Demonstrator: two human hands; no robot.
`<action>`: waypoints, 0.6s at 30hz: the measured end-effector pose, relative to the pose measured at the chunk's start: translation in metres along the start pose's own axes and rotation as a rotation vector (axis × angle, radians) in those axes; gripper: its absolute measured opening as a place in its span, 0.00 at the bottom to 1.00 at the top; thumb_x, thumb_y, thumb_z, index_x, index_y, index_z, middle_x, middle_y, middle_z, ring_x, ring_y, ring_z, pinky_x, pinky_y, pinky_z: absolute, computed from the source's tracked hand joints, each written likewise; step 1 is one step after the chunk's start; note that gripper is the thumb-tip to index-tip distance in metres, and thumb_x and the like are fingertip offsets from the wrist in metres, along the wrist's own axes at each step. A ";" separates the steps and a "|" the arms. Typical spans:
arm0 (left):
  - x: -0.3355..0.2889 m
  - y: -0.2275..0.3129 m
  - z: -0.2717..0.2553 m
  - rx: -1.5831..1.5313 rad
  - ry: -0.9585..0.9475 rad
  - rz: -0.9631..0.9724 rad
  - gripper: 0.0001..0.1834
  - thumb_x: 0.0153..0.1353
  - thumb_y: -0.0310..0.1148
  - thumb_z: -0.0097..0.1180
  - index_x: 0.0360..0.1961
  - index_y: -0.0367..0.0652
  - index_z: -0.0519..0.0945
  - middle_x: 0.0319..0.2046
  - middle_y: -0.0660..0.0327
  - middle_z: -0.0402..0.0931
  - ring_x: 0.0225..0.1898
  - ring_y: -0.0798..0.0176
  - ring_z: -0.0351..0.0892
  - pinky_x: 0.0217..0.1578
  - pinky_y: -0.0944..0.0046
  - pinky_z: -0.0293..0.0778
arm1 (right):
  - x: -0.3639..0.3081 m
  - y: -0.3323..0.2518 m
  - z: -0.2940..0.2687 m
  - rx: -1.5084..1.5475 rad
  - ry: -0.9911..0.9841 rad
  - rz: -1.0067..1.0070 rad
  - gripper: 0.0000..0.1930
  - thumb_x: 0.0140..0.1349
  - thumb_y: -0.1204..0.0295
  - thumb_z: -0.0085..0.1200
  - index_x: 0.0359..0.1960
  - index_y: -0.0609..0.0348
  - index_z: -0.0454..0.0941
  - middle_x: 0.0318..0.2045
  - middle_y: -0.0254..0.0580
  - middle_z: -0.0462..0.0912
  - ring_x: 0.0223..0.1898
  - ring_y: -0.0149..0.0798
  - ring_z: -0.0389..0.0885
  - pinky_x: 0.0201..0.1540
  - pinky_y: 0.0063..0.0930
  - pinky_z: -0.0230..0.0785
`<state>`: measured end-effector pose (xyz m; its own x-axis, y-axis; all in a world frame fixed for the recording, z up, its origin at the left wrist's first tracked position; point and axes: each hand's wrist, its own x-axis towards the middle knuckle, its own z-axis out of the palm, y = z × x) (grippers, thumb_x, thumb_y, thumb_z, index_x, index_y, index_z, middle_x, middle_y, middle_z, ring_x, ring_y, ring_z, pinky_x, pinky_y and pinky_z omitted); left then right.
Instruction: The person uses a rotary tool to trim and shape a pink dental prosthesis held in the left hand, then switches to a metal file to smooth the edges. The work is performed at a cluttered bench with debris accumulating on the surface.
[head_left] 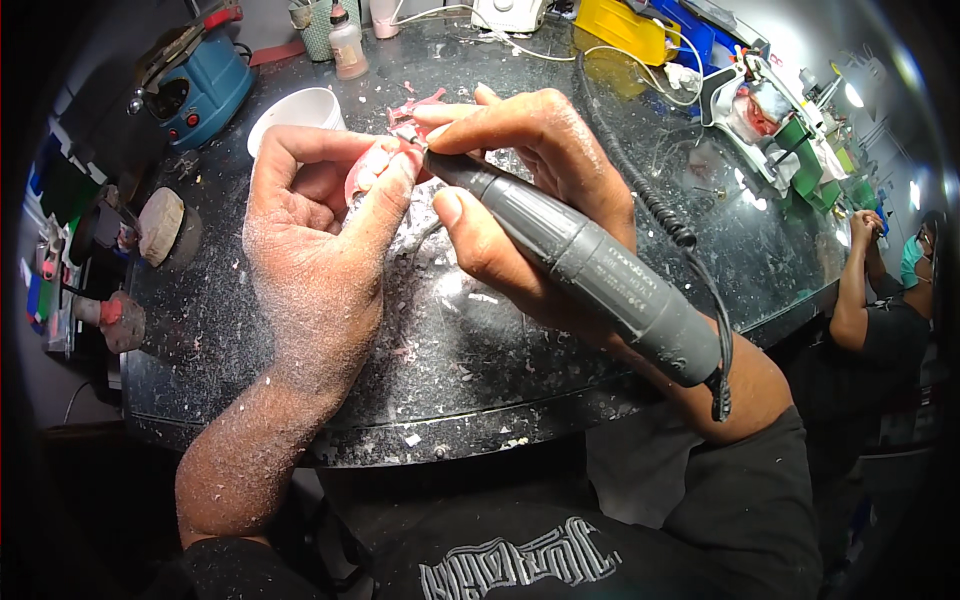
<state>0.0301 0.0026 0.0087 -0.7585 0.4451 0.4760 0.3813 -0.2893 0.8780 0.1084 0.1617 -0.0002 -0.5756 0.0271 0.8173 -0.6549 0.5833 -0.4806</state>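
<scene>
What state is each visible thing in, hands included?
Left hand: closed on pink-and-white piece, dusty
Pink-and-white piece: pinched, partly covered
Right hand: closed around grey tool
Grey tool: held, cord attached; cannot tell if running
Cup: open
Bottle: upright
Table: strewn with dust, scraps
Lamp: lit

Left grip [308, 225] (dust-coated) pinches pink piece [368, 170]; right grip [565, 160] holds dark handpiece [590, 258], tip beside pink piece

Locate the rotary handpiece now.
In the head view, mostly right of centre, the right hand holds the rotary handpiece, its tip close to the pink denture in the left hand.
</scene>
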 end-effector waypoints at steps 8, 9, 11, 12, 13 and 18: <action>0.002 -0.007 -0.006 0.046 -0.027 0.088 0.15 0.65 0.19 0.62 0.51 0.38 0.75 0.47 0.57 0.81 0.51 0.69 0.80 0.56 0.67 0.75 | 0.008 0.007 -0.002 -0.078 0.070 -0.152 0.15 0.53 0.76 0.66 0.43 0.61 0.79 0.35 0.42 0.81 0.36 0.36 0.85 0.42 0.28 0.79; 0.003 -0.007 -0.007 0.038 -0.036 0.088 0.15 0.64 0.18 0.61 0.51 0.37 0.75 0.47 0.56 0.81 0.51 0.67 0.81 0.56 0.66 0.75 | 0.008 0.006 -0.003 -0.079 0.065 -0.152 0.15 0.53 0.76 0.66 0.44 0.61 0.79 0.35 0.42 0.81 0.37 0.36 0.85 0.42 0.27 0.79; 0.004 -0.007 -0.008 0.022 -0.054 0.089 0.15 0.64 0.16 0.59 0.50 0.36 0.75 0.47 0.55 0.81 0.53 0.64 0.82 0.57 0.66 0.77 | 0.007 0.005 -0.001 -0.037 0.085 -0.104 0.16 0.56 0.76 0.67 0.46 0.61 0.79 0.38 0.42 0.82 0.40 0.35 0.85 0.45 0.28 0.79; 0.004 -0.007 -0.007 0.024 -0.053 0.095 0.15 0.64 0.16 0.60 0.51 0.36 0.75 0.48 0.55 0.81 0.53 0.64 0.82 0.57 0.66 0.77 | 0.007 0.002 -0.001 -0.010 0.098 -0.069 0.16 0.57 0.77 0.67 0.47 0.62 0.78 0.40 0.42 0.82 0.42 0.35 0.85 0.48 0.29 0.78; 0.004 -0.006 -0.007 0.027 -0.052 0.100 0.15 0.64 0.16 0.60 0.51 0.36 0.76 0.48 0.55 0.81 0.53 0.65 0.82 0.57 0.66 0.76 | 0.006 -0.002 0.000 0.050 0.118 -0.013 0.17 0.60 0.78 0.66 0.50 0.63 0.77 0.43 0.44 0.82 0.46 0.35 0.85 0.53 0.32 0.77; 0.003 -0.006 -0.008 0.011 -0.118 0.116 0.17 0.64 0.17 0.61 0.53 0.36 0.76 0.50 0.55 0.81 0.54 0.65 0.81 0.59 0.66 0.75 | 0.011 0.009 -0.002 0.037 0.111 -0.130 0.21 0.60 0.83 0.66 0.54 0.65 0.75 0.45 0.44 0.83 0.45 0.35 0.86 0.52 0.28 0.80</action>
<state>0.0214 -0.0006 0.0049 -0.6418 0.5062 0.5761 0.4690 -0.3353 0.8171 0.0977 0.1692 0.0051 -0.4284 0.0444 0.9025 -0.7388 0.5579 -0.3781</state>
